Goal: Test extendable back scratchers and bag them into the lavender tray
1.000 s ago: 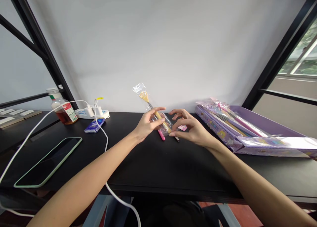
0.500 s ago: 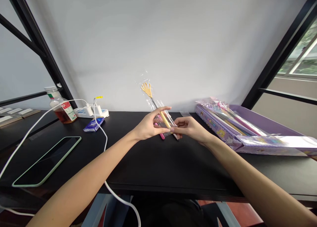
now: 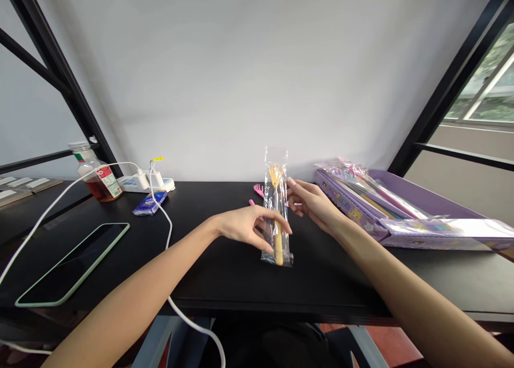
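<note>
A yellow hand-shaped back scratcher (image 3: 278,250) with a metal shaft stands nearly upright in a clear plastic sleeve, its claw end up. My left hand (image 3: 244,226) has it at the handle, with index finger and thumb across the front of the sleeve; the other fingers are partly hidden. Just right of the sleeve is my right hand (image 3: 315,201), fingers loosely bent and thumb apart near the sleeve's edge, holding nothing visible. Behind the sleeve, a pink back scratcher (image 3: 259,190) and other pink pieces lie on the black desk (image 3: 225,271), partly covered.
At right, a purple box (image 3: 433,196) holds several plastic-wrapped long items. On the left are a phone (image 3: 74,263), a blue packet (image 3: 150,202), a power strip (image 3: 166,185) and a bottle of brown liquid (image 3: 100,178). A white cable (image 3: 171,223) runs over the desk's front edge.
The wrapped yellow back scratcher has swung from leaning left to nearly upright and come lower. My right hand has left its handle end and moved up and right.
</note>
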A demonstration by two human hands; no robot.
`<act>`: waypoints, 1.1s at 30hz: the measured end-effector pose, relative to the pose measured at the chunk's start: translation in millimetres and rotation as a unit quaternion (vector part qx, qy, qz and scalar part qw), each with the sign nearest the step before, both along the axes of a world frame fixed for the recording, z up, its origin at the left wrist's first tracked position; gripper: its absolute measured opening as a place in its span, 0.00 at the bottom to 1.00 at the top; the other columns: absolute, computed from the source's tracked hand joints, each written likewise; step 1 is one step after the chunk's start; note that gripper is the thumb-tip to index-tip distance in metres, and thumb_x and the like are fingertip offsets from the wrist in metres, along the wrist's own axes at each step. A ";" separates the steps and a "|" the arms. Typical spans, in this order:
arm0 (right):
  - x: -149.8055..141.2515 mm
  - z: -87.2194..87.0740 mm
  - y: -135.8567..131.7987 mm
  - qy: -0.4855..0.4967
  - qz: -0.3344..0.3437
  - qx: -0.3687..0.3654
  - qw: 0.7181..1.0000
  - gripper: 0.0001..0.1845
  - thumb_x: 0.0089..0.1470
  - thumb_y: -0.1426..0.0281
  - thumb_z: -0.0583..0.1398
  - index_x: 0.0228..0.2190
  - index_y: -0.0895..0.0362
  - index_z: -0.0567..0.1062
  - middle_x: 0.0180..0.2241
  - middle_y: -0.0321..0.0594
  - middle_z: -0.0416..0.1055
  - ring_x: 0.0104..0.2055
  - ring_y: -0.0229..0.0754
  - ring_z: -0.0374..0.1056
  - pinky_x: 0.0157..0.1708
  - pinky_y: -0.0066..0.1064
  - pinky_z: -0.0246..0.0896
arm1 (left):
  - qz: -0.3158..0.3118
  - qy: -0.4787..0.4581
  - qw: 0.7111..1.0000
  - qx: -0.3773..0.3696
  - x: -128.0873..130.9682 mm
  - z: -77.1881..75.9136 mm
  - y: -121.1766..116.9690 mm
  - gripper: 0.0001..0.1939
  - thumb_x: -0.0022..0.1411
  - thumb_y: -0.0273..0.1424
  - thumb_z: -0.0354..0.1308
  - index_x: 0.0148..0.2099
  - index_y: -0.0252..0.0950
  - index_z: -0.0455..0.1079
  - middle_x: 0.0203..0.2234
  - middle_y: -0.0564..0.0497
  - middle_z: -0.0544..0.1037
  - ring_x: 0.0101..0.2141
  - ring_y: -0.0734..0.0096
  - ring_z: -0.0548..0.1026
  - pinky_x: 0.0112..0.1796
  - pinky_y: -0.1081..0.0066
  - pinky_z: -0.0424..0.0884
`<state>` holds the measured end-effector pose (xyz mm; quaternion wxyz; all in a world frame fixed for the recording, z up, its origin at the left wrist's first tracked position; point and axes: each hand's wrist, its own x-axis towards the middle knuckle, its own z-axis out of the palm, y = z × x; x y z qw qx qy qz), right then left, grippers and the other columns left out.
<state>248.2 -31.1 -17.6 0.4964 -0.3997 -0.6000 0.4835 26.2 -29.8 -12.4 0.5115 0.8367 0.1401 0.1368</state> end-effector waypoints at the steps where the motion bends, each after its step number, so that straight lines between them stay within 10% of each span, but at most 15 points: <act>1: -1.3 -1.2 0.2 -0.001 0.011 -0.008 1.000 0.25 0.50 0.47 0.66 0.34 0.57 0.74 0.25 0.35 0.66 0.21 0.31 0.57 0.17 0.26 0.49 | -0.017 0.014 1.000 -0.008 0.3 -0.5 -1.1 0.23 0.53 0.26 0.68 0.52 0.44 0.75 0.49 0.46 0.77 0.45 0.58 0.79 0.43 0.61 0.80; 5: -4.4 -3.8 1.8 0.014 0.013 -0.020 1.000 0.24 0.43 0.51 0.71 0.26 0.58 0.72 0.20 0.31 0.60 0.21 0.30 0.55 0.18 0.26 0.50 | -0.020 0.036 0.998 -0.040 1.8 -2.9 -1.8 0.29 0.52 0.28 0.71 0.56 0.47 0.72 0.49 0.47 0.77 0.43 0.60 0.80 0.42 0.61 0.80; 10: 5.0 1.7 5.0 0.059 -0.030 -0.034 0.997 0.22 0.40 0.57 0.74 0.22 0.60 0.72 0.19 0.31 0.60 0.21 0.29 0.54 0.19 0.26 0.50 | 0.152 -0.090 0.983 -0.041 3.5 -4.7 7.6 0.27 0.60 0.39 0.66 0.58 0.41 0.64 0.40 0.46 0.78 0.37 0.62 0.81 0.41 0.59 0.79; 14: 12.0 2.1 4.5 -0.049 0.074 -0.083 0.993 0.19 0.42 0.58 0.72 0.24 0.60 0.75 0.20 0.34 0.67 0.19 0.29 0.53 0.17 0.26 0.47 | 0.299 -0.183 0.936 0.007 2.0 -5.8 17.2 0.19 0.67 0.41 0.58 0.55 0.40 0.63 0.47 0.44 0.75 0.45 0.64 0.79 0.47 0.61 0.77; 22: 6.5 -3.2 -2.9 -0.263 0.246 -0.080 0.929 0.21 0.48 0.53 0.68 0.24 0.58 0.74 0.18 0.33 0.68 0.18 0.32 0.59 0.19 0.26 0.54 | 0.350 -0.120 0.929 0.014 -5.0 -17.5 29.0 0.22 0.57 0.30 0.66 0.53 0.37 0.67 0.34 0.50 0.79 0.35 0.67 0.81 0.41 0.67 0.77; 28: 14.1 -4.3 4.5 -0.355 0.140 -0.017 0.924 0.22 0.48 0.51 0.66 0.22 0.58 0.75 0.17 0.34 0.68 0.16 0.31 0.55 0.17 0.27 0.47 | 0.363 -0.076 0.922 0.110 -3.9 -28.1 32.3 0.14 0.59 0.32 0.63 0.47 0.38 0.69 0.30 0.52 0.82 0.33 0.67 0.81 0.36 0.71 0.73; 33: 25.8 -7.4 16.2 -0.402 -0.138 0.120 0.897 0.12 0.56 0.63 0.59 0.29 0.56 0.79 0.25 0.39 0.77 0.26 0.40 0.71 0.29 0.31 0.62 | 0.360 -0.040 0.908 0.212 -4.7 -27.6 28.9 0.12 0.68 0.32 0.52 0.53 0.42 0.66 0.20 0.60 0.76 0.20 0.76 0.71 0.27 0.76 0.64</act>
